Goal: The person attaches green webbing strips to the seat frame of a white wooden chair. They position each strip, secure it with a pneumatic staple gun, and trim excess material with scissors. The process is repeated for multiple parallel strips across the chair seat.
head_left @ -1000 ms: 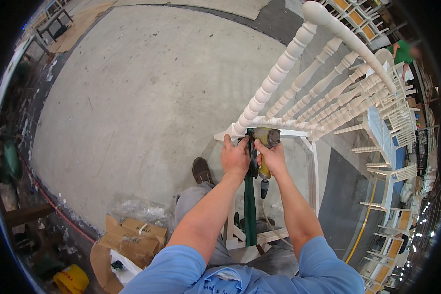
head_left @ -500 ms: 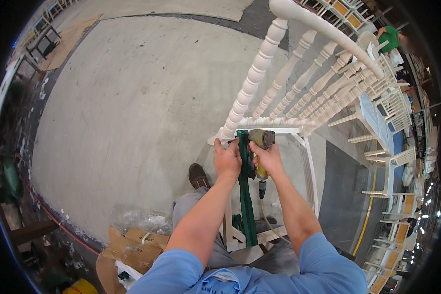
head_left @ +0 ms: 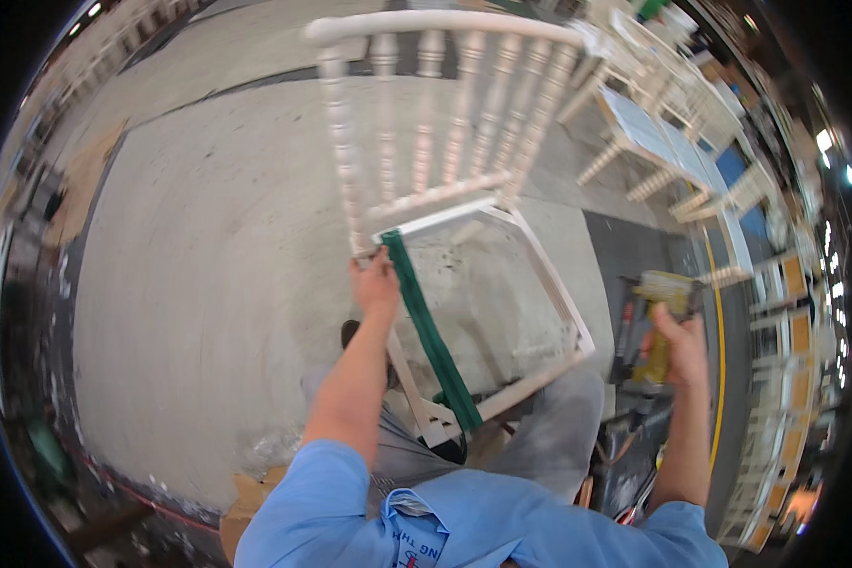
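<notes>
A whitish chair frame [head_left: 551, 275] without a seat panel rests before me, its spindle back [head_left: 459, 104] at the far side. A green webbing strap [head_left: 426, 327] runs across the left part of the seat opening, from back rail to front rail. My left hand [head_left: 377, 287] is closed on the frame's back left corner, beside the strap's far end; its fingertips are partly blurred. Out to the right of the chair, my right hand [head_left: 683, 346] grips a yellow and black air staple gun [head_left: 658, 312], its fingers wrapped round the handle and somewhat smeared.
Grey concrete floor [head_left: 208, 246] surrounds the chair. More white chairs [head_left: 672, 142] stand at the right, with a row of chair frames [head_left: 776, 379] along the right rim. A cardboard box [head_left: 253, 492] is by my left side. A yellow line [head_left: 718, 369] marks the floor.
My right hand has carried the staple gun from the strap's far end out to the right. My left hand stays at the frame's corner. The view has swung to the right.
</notes>
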The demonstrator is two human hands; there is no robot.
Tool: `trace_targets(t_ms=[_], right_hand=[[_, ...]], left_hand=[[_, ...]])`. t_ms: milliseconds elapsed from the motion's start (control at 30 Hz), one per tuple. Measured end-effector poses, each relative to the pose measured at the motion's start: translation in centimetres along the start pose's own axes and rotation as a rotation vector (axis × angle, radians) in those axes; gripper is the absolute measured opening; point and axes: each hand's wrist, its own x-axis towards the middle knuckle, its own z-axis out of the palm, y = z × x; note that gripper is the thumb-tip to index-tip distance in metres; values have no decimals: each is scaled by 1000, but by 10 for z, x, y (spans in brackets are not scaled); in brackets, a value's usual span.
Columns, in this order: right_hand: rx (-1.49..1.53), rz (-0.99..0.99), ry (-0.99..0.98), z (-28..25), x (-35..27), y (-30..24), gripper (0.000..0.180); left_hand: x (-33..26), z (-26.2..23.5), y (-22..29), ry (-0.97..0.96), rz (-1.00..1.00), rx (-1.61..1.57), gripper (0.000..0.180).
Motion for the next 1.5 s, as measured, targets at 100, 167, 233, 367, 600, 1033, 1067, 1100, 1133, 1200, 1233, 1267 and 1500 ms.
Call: trace_targets(t_ms=[100,167,233,367,600,1033,1067,1100,1133,1200,1233,1267,1500], right_hand=[[15,13,176,-114,-45,11,44],[-36,155,352,-189,-82,36,45],[-29,288,432,-248,-109,80,43],[179,540,424,-293,-156,195,40],[591,800,343,-276,-167,340,37],[-815,307,350,-288,-157,305,34],[-659,154,392,-277,-146,297,35],[-570,76,354,-258,-128,287,34],[-478,-5,309,-233,-103,274,33],[-147,-115,87,-155,-57,240,32],[-67,-113,14,-122,-43,228,30],[45,-115,-46,-92,-33,221,28],[-202,316,-920,107,-21,235,36]], left_hand=[[24,-28,-19,169,511,148,50],[-20,-20,-7,-169,237,15,57],[-72,-23,0,-192,195,-186,65],[-167,-37,23,-250,-290,-173,76],[-145,-24,16,-287,-452,-424,62],[-171,-27,97,-515,-332,-464,63],[-177,-26,102,-601,-521,-540,55],[-176,-23,103,-678,-705,-622,47],[-172,-18,98,-724,-805,-666,42],[-164,-25,72,-775,-1012,-743,33],[-172,-17,60,-777,-1007,-775,28],[-177,-16,60,-776,-973,-787,24],[-302,-38,51,-1034,-997,-939,20]])
